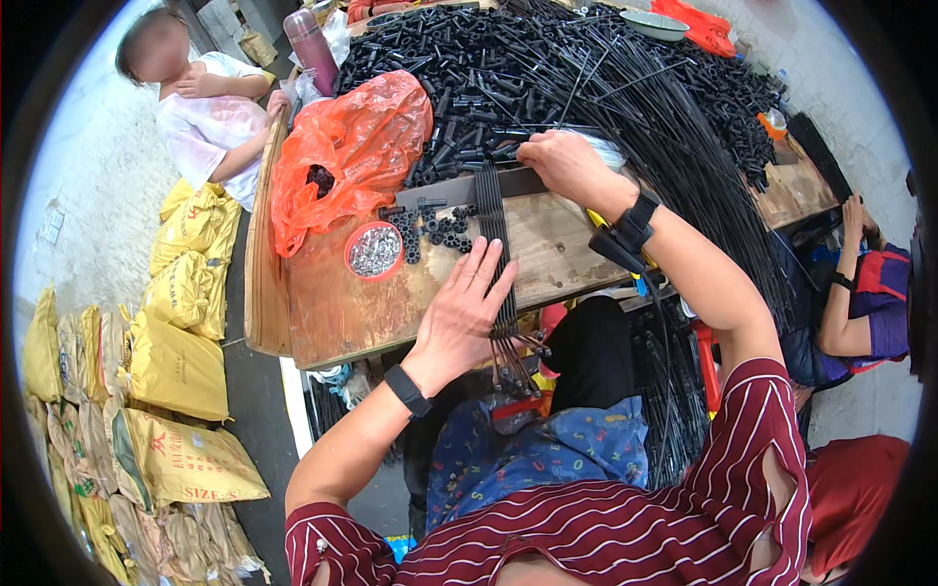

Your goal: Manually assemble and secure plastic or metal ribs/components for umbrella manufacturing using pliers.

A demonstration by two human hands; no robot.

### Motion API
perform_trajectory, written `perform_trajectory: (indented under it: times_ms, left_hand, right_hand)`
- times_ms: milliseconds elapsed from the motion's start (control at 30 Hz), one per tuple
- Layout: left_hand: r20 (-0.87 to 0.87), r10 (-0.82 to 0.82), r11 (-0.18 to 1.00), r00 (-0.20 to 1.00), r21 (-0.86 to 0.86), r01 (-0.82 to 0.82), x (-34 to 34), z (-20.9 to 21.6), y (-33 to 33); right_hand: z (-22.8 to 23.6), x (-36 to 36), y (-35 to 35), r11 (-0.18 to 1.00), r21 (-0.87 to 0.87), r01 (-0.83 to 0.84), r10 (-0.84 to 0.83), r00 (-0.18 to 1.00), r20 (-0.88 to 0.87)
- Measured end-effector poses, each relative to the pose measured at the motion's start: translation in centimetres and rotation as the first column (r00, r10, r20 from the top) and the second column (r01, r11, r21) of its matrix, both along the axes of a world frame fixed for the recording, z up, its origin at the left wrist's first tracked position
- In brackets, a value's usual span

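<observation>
Several slender, straight black rods (491,210) lie side by side across the brown wooden worktop (337,317), apparently being aligned; the next move calls for holding them even. The left hand (461,308) has an unclosed grip, fingers laid over the rods; the right hand (578,174) bunches its fingertips near their far ends, whether clamped on anything cannot be told.

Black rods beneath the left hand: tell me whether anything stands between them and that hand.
Nothing visible does: the left hand lies partly over the black rods, and the small black nuts sit off to their left.
</observation>
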State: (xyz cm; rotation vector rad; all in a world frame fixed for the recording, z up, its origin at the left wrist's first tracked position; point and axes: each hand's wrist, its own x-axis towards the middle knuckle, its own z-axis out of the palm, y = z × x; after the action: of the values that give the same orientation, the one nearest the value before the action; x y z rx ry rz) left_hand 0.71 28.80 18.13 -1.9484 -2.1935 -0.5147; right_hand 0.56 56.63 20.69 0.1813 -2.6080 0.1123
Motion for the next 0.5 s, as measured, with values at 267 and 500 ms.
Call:
perform_trajectory:
  times_ms: [267, 500]
  left_hand:
    - [0.011, 0.010, 1.000, 1.000, -0.011, -0.010, 0.13, 0.07, 0.07]
    - [0.031, 0.015, 1.000, 0.999, -0.005, -0.015, 0.16, -0.08, 0.07]
  right_hand:
    - [0.40, 0.20, -0.04, 1.000, 0.006, 0.010, -0.010, 0.998, 0.062]
    - [0.71, -0.06, -0.11, 0.999, 0.029, 0.027, -0.031, 0.992, 0.125]
